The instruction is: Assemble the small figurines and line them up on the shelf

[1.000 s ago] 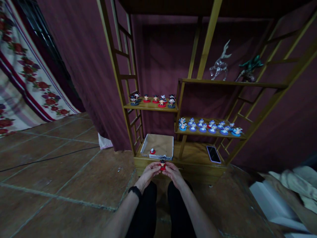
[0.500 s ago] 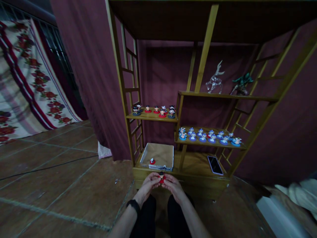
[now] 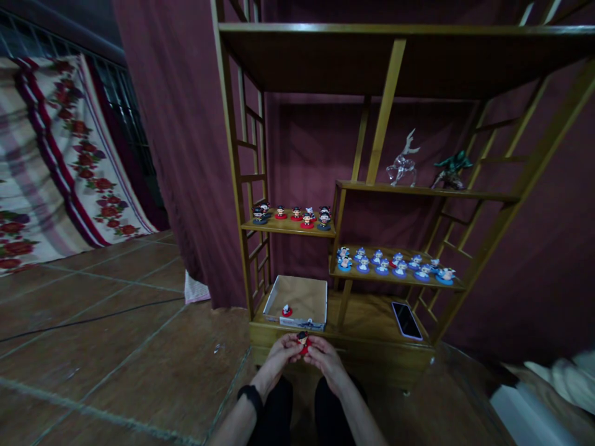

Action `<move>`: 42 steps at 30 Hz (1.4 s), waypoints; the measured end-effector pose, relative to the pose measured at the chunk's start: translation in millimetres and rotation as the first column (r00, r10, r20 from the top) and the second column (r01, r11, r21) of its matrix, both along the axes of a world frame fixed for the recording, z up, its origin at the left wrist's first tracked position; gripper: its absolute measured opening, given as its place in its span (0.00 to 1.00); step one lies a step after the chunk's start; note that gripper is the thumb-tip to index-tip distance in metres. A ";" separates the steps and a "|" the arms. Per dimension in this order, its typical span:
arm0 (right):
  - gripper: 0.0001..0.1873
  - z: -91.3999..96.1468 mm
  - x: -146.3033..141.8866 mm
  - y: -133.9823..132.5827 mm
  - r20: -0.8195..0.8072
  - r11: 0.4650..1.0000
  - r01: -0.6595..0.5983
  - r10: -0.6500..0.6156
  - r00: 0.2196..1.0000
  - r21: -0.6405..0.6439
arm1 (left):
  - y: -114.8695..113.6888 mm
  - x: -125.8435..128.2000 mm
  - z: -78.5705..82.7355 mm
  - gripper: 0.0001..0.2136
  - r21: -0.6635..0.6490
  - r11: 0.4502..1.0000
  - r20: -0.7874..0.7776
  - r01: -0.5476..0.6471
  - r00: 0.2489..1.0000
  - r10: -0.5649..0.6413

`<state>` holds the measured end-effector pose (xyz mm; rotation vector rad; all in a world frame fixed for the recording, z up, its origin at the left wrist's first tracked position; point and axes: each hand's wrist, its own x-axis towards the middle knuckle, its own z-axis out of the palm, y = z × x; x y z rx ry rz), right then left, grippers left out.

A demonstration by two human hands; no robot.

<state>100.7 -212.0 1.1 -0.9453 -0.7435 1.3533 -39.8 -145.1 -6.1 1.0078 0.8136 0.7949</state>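
A small figurine [image 3: 304,339] with black hair and a red base is held between both hands, in front of the wooden shelf unit. My left hand [image 3: 282,354] pinches it from the left, a dark band on that wrist. From the right, the fingers of my right hand [image 3: 324,356] close on it too. Just beyond the hands, a shallow cardboard box [image 3: 302,290] rests on the lowest shelf, and one white figurine on a red base [image 3: 286,310] sits inside it.
Several red and dark figurines [image 3: 296,214] stand on the left middle shelf [image 3: 279,227]. Several purple and blue figurines [image 3: 382,266] fill the lower right shelf. A phone [image 3: 407,320] lies at bottom right; a clear statue [image 3: 402,162] and a green statue [image 3: 453,169] stand above.
The camera view has tilted up slightly, so the shelves appear lower. Both hands keep hold of the figurine, which looks slightly more tilted.
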 end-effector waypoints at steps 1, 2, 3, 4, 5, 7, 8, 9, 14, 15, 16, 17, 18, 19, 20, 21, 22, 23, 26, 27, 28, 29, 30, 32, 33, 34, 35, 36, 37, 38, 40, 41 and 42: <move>0.21 -1.2 -0.2 0.6 0.002 1.000 0.005 -0.005 1.000 -0.002 | 0.3 -0.1 0.1 0.19 -0.002 1.000 -0.008 0.014 1.000 -0.014; 0.22 -2.6 -0.2 1.3 0.002 1.000 0.009 -0.009 1.000 -0.005 | 0.6 -0.2 0.1 0.18 -0.003 1.000 -0.012 0.027 1.000 -0.027; 0.22 -4.2 -0.1 2.2 0.001 1.000 0.010 -0.010 1.000 -0.008 | 0.7 -0.3 0.0 0.18 0.000 0.999 -0.013 0.037 0.999 -0.037; 0.22 -5.9 0.1 3.1 -0.002 1.000 0.008 -0.008 1.000 -0.011 | 0.8 -0.5 -0.2 0.17 0.006 0.999 -0.012 0.042 0.999 -0.042; 0.22 -7.5 0.4 4.0 -0.004 1.000 0.004 -0.004 1.000 -0.013 | 0.7 -0.5 -0.3 0.17 0.011 0.999 -0.011 0.041 0.999 -0.041; 0.22 -10.3 1.0 5.4 -0.004 1.000 -0.005 0.005 1.000 -0.014 | 0.1 -0.4 -0.1 0.17 0.012 0.999 -0.012 0.034 0.999 -0.034; 0.22 -11.4 1.3 5.9 -0.002 1.000 -0.006 0.006 1.000 -0.012 | -0.4 -0.3 0.5 0.18 0.008 1.000 -0.014 0.027 1.000 -0.027; 0.23 -12.3 1.5 6.4 0.001 1.000 -0.005 0.005 1.000 -0.011 | -1.1 -0.2 1.3 0.18 0.003 1.000 -0.016 0.022 1.000 -0.022; 0.24 -15.2 2.4 7.8 0.002 1.000 0.001 -0.001 1.000 -0.013 | -6.2 -0.9 9.5 0.18 0.041 0.996 -0.016 0.078 0.997 -0.077; 0.24 -15.7 2.6 8.0 -0.002 1.000 0.005 -0.005 1.000 -0.015 | -7.3 -1.2 11.0 0.17 0.058 0.994 -0.015 0.093 0.996 -0.093; 0.23 -16.2 2.8 8.1 -0.007 1.000 0.008 -0.009 1.000 -0.016 | -8.2 -1.4 12.2 0.16 0.075 0.991 -0.015 0.107 0.994 -0.106; 0.23 -16.5 3.0 8.2 -0.011 1.000 0.010 -0.010 1.000 -0.016 | -8.9 -1.5 12.9 0.16 0.091 0.989 -0.014 0.120 0.993 -0.119; 0.23 -16.8 3.1 8.2 -0.017 1.000 0.011 -0.011 1.000 -0.014 | -9.4 -1.5 13.1 0.15 0.105 0.986 -0.016 0.132 0.991 -0.131; 0.23 -16.9 3.1 8.2 -0.022 1.000 0.009 -0.009 1.000 -0.009 | -9.6 -1.3 12.8 0.15 0.117 0.983 -0.018 0.139 0.990 -0.138; 0.23 -16.9 3.1 8.1 -0.025 1.000 0.007 -0.007 1.000 -0.005 | -9.6 -0.9 12.1 0.15 0.123 0.983 -0.021 0.139 0.990 -0.137; 0.23 -16.7 3.0 8.0 -0.028 1.000 0.005 -0.005 1.000 -0.002 | -9.4 -0.4 11.1 0.15 0.126 0.983 -0.021 0.133 0.991 -0.131; 0.24 -16.3 2.8 7.9 -0.029 1.000 0.005 -0.005 1.000 0.000 | -9.1 0.1 10.1 0.15 0.127 0.984 -0.020 0.123 0.992 -0.122; 0.24 -15.7 2.7 7.7 -0.030 1.000 0.006 -0.006 1.000 0.000 | -8.8 0.5 9.3 0.16 0.127 0.985 -0.017 0.115 0.993 -0.114; 0.24 -13.5 2.2 7.1 -0.031 1.000 0.004 -0.004 1.000 0.003 | -8.3 0.9 8.4 0.16 0.126 0.986 -0.002 0.109 0.994 -0.110; 0.24 -12.7 2.2 6.7 -0.031 1.000 0.001 -0.001 1.000 0.004 | -8.4 0.8 8.8 0.16 0.129 0.986 0.007 0.110 0.994 -0.112; 0.24 -11.8 2.2 6.3 -0.030 1.000 -0.004 0.004 1.000 0.002 | -8.6 0.6 9.5 0.16 0.130 0.985 0.017 0.110 0.993 -0.114; 0.24 -11.0 2.4 5.9 -0.028 1.000 -0.010 0.009 1.000 -0.003 | -8.8 0.5 10.3 0.16 0.132 0.985 0.024 0.111 0.993 -0.115; 0.24 -10.2 2.6 5.4 -0.026 1.000 -0.013 0.012 1.000 -0.011 | -9.1 0.3 11.3 0.16 0.134 0.985 0.024 0.112 0.993 -0.116; 0.24 -8.6 3.2 4.5 -0.023 1.000 -0.015 0.014 1.000 -0.026 | -10.0 0.3 13.6 0.15 0.141 0.983 0.010 0.114 0.993 -0.117; 0.23 -7.9 3.5 4.1 -0.022 0.999 -0.014 0.014 1.000 -0.028 | -10.5 0.4 14.9 0.15 0.145 0.983 0.000 0.115 0.993 -0.116; 0.23 -7.3 3.9 3.7 -0.021 1.000 -0.015 0.014 1.000 -0.027 | -11.0 0.5 16.3 0.15 0.149 0.982 -0.006 0.114 0.993 -0.114; 0.23 -6.9 4.3 3.5 -0.022 1.000 -0.014 0.013 1.000 -0.025 | -11.5 0.7 17.6 0.16 0.154 0.982 -0.010 0.111 0.994 -0.111; 0.23 -6.7 4.7 3.5 -0.022 1.000 -0.015 0.015 1.000 -0.024 | -11.9 0.8 18.7 0.16 0.162 0.981 -0.012 0.108 0.994 -0.107; 0.22 -6.8 5.1 3.6 -0.022 1.000 -0.015 0.015 1.000 -0.025 | -12.3 1.0 19.5 0.17 0.171 0.979 -0.017 0.107 0.994 -0.105; 0.22 -7.2 5.4 3.9 -0.020 0.999 -0.014 0.013 1.000 -0.030 | -12.5 1.1 19.9 0.17 0.181 0.978 -0.023 0.107 0.994 -0.104; 0.22 -8.8 5.9 4.9 -0.013 0.999 -0.007 0.006 1.000 -0.043 | -12.3 1.6 19.0 0.17 0.198 0.974 -0.036 0.110 0.994 -0.105; 0.22 -9.8 6.1 5.4 -0.008 0.999 -0.004 0.004 1.000 -0.050 | -12.0 1.9 17.8 0.17 0.205 0.972 -0.043 0.111 0.994 -0.104; 0.22 -10.8 6.3 5.8 -0.003 0.998 -0.001 0.001 1.000 -0.056 | -11.5 2.4 16.3 0.17 0.213 0.971 -0.052 0.106 0.994 -0.097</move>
